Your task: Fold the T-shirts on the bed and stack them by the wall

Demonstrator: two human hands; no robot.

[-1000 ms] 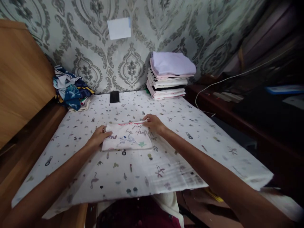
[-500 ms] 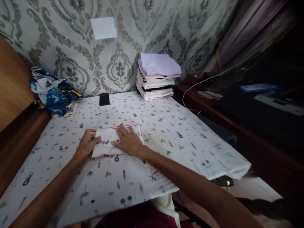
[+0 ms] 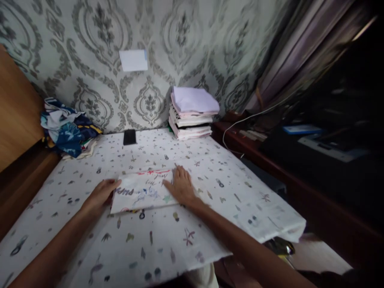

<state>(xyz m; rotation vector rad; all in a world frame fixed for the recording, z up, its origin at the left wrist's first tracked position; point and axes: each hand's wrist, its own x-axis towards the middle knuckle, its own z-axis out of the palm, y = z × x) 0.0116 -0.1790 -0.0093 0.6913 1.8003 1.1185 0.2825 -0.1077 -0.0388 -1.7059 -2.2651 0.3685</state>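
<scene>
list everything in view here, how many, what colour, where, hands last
folded cloth: 1, white with coloured drawings, between the hands
patterned sheet: 1, white, spread beneath the folded cloth
folded stack: 1, lilac on top, pink, white and black below, sheet's far right
fabric heap: 1, mostly blue and white, far left
flat object: 1, black, between heap and stack
wall: 1, grey patterned, behind
paper: 1, white, on wall
wooden panel: 1, brown, left edge
cable: 1, white, right
curtain: 1, purplish, upper right
flat item: 1, blue, right; surroundings too dark to list
left hand: 1, bare, at cloth's left edge
right hand: 1, bare, at cloth's right end
</scene>
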